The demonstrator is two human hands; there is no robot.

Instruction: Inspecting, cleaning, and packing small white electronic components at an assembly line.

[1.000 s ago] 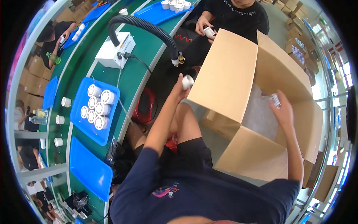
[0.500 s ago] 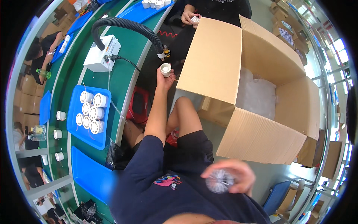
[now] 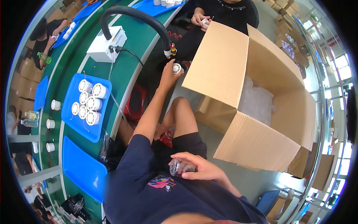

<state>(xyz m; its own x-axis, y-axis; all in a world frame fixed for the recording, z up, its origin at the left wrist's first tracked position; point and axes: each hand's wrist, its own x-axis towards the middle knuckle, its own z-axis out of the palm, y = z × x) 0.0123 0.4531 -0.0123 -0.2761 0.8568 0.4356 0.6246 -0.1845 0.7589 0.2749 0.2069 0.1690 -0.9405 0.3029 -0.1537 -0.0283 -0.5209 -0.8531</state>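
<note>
One round white part (image 3: 177,68), slotted face showing, sits gripped in left hand (image 3: 170,77) near black hose (image 3: 163,34). Right hand (image 3: 203,167) grasps clear, shiny plastic piece (image 3: 176,167) against dark shirt (image 3: 138,194).

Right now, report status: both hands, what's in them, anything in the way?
Left hand holding white part, near hose tip. Right hand holding clear plastic by the shirt. Possible obstacle: carton flap, seemingly close to left hand.
</note>
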